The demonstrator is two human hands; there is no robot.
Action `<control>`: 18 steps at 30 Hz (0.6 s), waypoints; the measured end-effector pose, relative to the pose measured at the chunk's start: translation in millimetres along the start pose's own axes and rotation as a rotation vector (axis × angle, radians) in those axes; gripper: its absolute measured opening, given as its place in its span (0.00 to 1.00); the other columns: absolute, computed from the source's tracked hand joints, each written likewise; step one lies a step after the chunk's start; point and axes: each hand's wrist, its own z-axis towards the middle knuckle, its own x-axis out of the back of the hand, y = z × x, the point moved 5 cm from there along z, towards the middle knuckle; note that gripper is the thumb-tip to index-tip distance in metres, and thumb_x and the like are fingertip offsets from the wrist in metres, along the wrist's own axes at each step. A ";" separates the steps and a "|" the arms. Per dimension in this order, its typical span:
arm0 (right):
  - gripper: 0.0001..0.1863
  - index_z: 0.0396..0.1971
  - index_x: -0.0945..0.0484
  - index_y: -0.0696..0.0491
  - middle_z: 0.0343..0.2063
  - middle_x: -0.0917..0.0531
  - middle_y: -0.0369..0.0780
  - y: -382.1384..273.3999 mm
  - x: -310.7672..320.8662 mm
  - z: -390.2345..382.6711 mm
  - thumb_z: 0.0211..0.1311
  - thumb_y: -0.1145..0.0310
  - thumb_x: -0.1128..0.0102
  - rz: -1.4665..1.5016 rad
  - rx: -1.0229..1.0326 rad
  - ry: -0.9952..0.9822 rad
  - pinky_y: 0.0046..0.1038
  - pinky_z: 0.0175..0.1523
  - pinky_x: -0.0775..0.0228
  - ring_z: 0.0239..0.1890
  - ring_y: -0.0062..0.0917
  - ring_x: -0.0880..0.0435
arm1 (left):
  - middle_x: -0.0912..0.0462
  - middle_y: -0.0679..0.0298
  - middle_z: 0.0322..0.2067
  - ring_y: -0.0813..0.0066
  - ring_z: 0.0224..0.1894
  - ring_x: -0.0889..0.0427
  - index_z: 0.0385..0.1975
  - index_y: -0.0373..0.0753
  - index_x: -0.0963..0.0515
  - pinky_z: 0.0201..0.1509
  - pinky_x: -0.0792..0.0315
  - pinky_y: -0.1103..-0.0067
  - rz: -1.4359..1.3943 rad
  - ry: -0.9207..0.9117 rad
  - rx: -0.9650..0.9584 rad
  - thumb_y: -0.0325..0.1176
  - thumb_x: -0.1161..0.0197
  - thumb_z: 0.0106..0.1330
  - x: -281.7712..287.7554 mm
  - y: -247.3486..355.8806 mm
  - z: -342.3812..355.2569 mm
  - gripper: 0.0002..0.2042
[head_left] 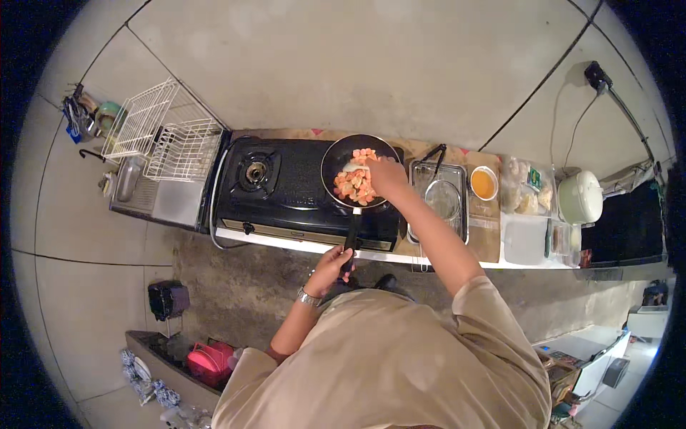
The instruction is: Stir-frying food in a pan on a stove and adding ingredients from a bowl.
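Left grip is wrapped around the black handle of the frying pan, probably stiff and best held there, at right on the stove; whether the right grip, over probably soft orange pieces, is closed, I cannot tell.

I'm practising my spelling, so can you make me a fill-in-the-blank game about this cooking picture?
1. The left hand grips the frying pan by its black ____.
2. The frying pan sits on the ____ half of the stove.
3. Seen by the person, the white wire rack stands to the ____ of the stove.
4. Above the food pieces is the person's ____ hand.

Missing words: handle; right; left; right.
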 end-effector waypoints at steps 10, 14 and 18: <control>0.14 0.49 0.23 0.55 0.40 0.14 0.54 63.8 11.4 -12.9 0.66 0.70 0.48 0.226 -0.173 -0.010 0.51 0.47 0.23 0.45 0.51 0.14 | 0.24 0.70 0.26 0.80 0.24 0.25 0.54 0.41 0.26 0.29 0.27 0.80 -0.186 -0.098 0.048 0.51 0.45 0.78 -13.0 6.9 0.9 0.20; 0.14 0.51 0.24 0.55 0.39 0.15 0.55 79.5 54.8 -51.1 0.67 0.70 0.46 0.355 -0.277 0.178 0.51 0.49 0.24 0.47 0.52 0.16 | 0.21 0.69 0.28 0.79 0.29 0.22 0.54 0.40 0.24 0.31 0.25 0.80 -0.351 -0.042 0.049 0.53 0.43 0.76 16.9 -45.0 32.5 0.22; 0.18 0.58 0.25 0.52 0.40 0.15 0.54 111.8 38.4 -100.0 0.70 0.70 0.47 0.478 -0.256 0.234 0.51 0.49 0.25 0.46 0.55 0.17 | 0.15 0.62 0.42 0.67 0.46 0.15 0.50 0.38 0.20 0.51 0.22 0.72 0.895 0.039 -0.275 0.50 0.42 0.76 46.6 -134.3 86.9 0.20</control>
